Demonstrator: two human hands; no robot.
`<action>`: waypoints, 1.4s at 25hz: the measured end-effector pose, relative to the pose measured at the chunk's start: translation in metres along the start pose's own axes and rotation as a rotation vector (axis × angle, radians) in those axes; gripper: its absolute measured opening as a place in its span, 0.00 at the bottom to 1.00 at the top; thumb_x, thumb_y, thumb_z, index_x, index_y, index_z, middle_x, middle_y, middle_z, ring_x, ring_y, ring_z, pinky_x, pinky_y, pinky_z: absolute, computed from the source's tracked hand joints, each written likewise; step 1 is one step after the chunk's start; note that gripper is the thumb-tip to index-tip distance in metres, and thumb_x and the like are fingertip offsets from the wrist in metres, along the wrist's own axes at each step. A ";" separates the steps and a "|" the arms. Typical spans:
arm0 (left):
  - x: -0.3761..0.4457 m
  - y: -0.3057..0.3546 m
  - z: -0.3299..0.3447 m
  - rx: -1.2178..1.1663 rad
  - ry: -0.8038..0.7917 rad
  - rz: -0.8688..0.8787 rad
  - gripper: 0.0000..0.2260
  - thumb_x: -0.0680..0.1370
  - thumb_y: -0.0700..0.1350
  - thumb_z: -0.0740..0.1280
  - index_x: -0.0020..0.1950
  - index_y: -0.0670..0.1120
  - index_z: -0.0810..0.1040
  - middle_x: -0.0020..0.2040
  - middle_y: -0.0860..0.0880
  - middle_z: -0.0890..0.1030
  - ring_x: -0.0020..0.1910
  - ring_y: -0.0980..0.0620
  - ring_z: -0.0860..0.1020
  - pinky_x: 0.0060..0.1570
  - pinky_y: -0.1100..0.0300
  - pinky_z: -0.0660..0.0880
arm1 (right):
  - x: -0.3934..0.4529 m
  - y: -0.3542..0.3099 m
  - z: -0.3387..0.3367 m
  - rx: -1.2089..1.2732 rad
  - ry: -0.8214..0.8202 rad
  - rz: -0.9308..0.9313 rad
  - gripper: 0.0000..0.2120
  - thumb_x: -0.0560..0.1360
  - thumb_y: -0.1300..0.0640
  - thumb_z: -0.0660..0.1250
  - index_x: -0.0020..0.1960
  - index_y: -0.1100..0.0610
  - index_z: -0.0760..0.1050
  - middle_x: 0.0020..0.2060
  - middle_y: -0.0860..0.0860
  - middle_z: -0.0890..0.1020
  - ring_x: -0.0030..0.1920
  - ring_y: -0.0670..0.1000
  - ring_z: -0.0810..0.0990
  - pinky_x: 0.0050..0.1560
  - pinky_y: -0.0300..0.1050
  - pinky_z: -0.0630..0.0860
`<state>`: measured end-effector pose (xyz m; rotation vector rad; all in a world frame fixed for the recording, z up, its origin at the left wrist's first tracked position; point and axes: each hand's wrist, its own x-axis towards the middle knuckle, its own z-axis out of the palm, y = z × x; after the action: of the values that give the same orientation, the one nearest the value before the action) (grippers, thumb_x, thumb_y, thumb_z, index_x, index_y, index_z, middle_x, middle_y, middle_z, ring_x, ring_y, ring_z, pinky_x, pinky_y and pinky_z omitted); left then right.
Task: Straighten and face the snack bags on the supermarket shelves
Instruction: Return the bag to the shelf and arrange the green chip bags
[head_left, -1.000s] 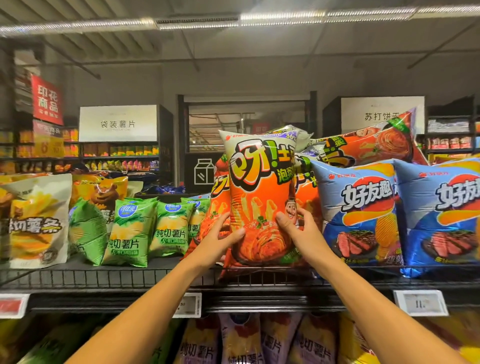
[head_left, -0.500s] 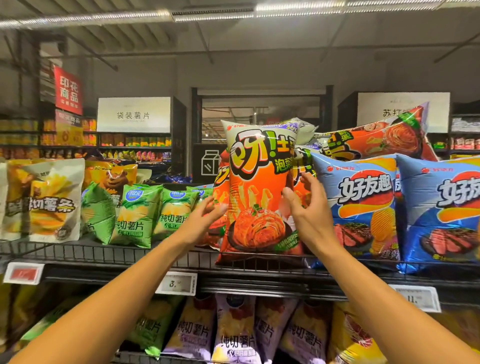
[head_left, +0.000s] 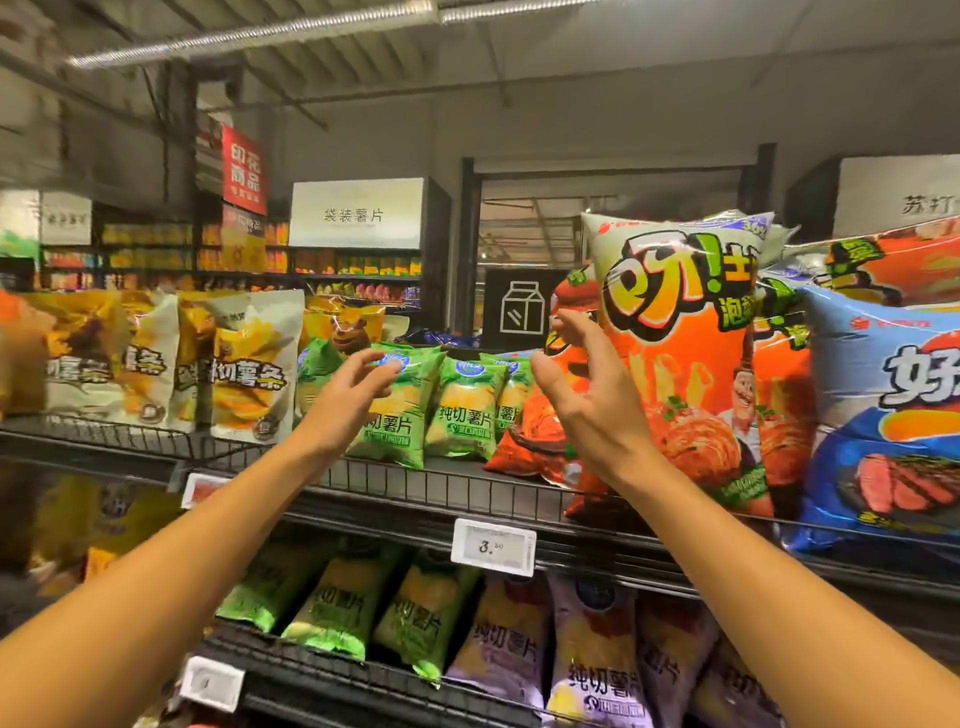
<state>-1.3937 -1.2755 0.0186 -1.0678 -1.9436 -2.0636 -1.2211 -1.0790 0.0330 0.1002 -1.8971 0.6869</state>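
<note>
Both arms are stretched toward the upper wire shelf (head_left: 467, 488). The left hand (head_left: 348, 400) is held with fingers loosely spread in front of the nearest green chip bag (head_left: 400, 410); contact cannot be judged. The right hand (head_left: 587, 400) is raised with fingers spread and relaxed, nothing gripped, just left of the tall orange snack bag (head_left: 685, 364), which stands upright at the shelf's front edge. A blue bag (head_left: 893, 415) is seen to its right, and a price tag (head_left: 493, 546) is clipped below.
</note>
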 end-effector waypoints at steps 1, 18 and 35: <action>0.006 -0.006 -0.015 -0.003 0.013 0.013 0.16 0.81 0.49 0.63 0.68 0.49 0.70 0.58 0.48 0.78 0.56 0.51 0.77 0.52 0.54 0.72 | 0.003 -0.001 0.018 0.003 -0.010 0.008 0.29 0.75 0.43 0.65 0.74 0.51 0.67 0.68 0.48 0.75 0.67 0.46 0.73 0.68 0.50 0.71; 0.132 -0.116 -0.092 0.039 -0.485 -0.260 0.18 0.79 0.47 0.67 0.68 0.49 0.68 0.63 0.47 0.76 0.58 0.52 0.74 0.50 0.54 0.75 | 0.074 0.049 0.183 0.302 0.082 0.857 0.03 0.82 0.53 0.63 0.51 0.52 0.75 0.59 0.58 0.82 0.53 0.56 0.81 0.43 0.50 0.80; 0.126 -0.125 -0.089 0.052 -0.594 -0.060 0.31 0.76 0.45 0.72 0.74 0.56 0.60 0.59 0.49 0.71 0.49 0.51 0.80 0.51 0.50 0.80 | 0.046 0.056 0.182 0.257 -0.308 0.671 0.24 0.75 0.56 0.74 0.67 0.40 0.71 0.57 0.52 0.79 0.47 0.46 0.85 0.42 0.43 0.80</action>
<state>-1.5900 -1.2875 -0.0096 -1.7858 -2.2768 -1.8463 -1.4109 -1.1131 0.0013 -0.2992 -2.1334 1.4355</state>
